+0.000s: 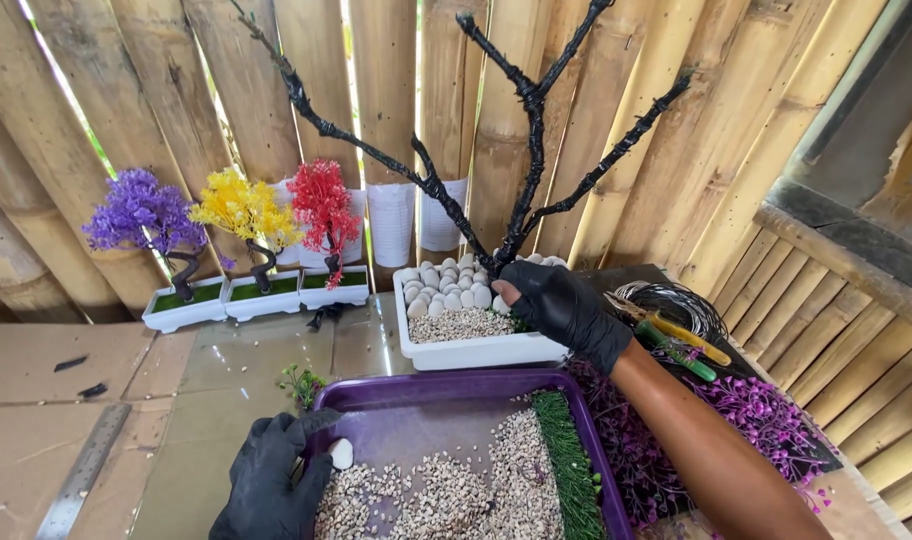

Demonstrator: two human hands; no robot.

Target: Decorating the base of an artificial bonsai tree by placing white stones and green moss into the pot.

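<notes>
The right hand, in a black glove, is closed around the base of a bare black branched tree — the fingers wrap the trunk where it rises from a white rectangular pot. That pot stands in the middle of the desk, a little beyond the near tray, and is filled with white pebbles at the far side and fine gravel at the near side.

The left hand, also gloved in black, rests on the near left corner of a purple tray; its fingers are bent together just beside a single white stone, though whether they touch it I cannot tell. The tray holds scattered gravel and a strip of green artificial grass along its right side.

Far left, three small trees in white pots stand side by side against the bamboo wall — purple, yellow and red. To the right lie a coil of wire, pliers with yellow and green handles and purple foliage. A metal ruler lies near left.
</notes>
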